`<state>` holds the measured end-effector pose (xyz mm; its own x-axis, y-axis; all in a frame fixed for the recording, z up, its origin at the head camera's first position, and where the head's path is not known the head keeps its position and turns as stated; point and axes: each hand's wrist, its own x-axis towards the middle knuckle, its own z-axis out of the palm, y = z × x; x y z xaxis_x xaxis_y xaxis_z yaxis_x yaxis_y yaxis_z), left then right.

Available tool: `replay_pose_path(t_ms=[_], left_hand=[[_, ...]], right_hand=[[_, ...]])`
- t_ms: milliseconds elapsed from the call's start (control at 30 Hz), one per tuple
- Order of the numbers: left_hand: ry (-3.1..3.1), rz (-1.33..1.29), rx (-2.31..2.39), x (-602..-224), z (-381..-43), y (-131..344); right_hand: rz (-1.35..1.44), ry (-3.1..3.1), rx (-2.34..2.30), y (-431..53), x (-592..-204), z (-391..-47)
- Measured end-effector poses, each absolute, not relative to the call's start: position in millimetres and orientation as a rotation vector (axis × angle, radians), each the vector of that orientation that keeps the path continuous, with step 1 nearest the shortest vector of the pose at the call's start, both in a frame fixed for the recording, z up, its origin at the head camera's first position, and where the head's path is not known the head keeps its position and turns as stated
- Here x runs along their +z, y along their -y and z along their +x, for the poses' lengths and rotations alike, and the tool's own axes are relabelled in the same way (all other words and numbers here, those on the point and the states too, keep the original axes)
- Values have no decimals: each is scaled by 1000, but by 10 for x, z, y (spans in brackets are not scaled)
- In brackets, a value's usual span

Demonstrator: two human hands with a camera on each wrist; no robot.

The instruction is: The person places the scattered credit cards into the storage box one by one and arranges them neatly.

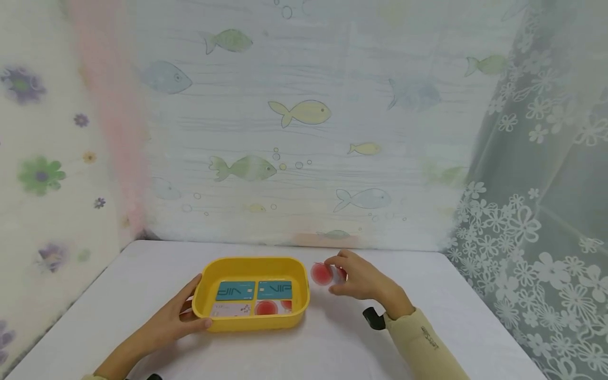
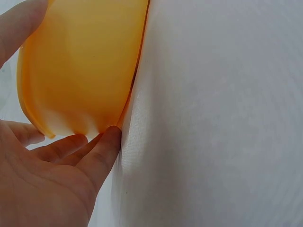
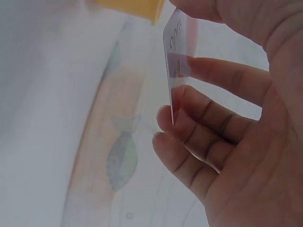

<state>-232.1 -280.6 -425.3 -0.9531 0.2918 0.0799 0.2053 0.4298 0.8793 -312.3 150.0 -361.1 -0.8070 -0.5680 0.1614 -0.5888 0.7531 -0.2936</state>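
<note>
A yellow plastic tray stands on the white-covered table. Inside it lie two teal cards lettered VIP, a pale pinkish card and a card with red circles. My left hand grips the tray's left end, thumb on the front side and fingers around the end wall, as the left wrist view also shows on the yellow wall. To the right of the tray, my right hand pinches a thin translucent card with red circles. In the right wrist view this card stands nearly edge-on.
White cloth covers the table. A fish-patterned curtain hangs at its back edge, with a flowered sheet on the left and a lacy flowered one on the right. A black strap piece sits at the right wrist.
</note>
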Motion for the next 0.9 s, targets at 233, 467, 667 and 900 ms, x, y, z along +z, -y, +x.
replay_pose_path(t_ms=[233,467,667,900], left_hand=[[-2576,451,1576,-4234,-2388,2839],[-2557,453,1566,-4229,-2444,2872],[-2560,464,1574,-4240,-2465,2872],[-2572,460,1565,-4250,-2456,2880]], right_hand=[[979,2898,477,-1288,-3505,-3178],[1043,2891,452,-1082,-3468,-3227],[1111,2866,422,-948,-3467,-3249],[1120,2901,410,-764,-3520,-3295]])
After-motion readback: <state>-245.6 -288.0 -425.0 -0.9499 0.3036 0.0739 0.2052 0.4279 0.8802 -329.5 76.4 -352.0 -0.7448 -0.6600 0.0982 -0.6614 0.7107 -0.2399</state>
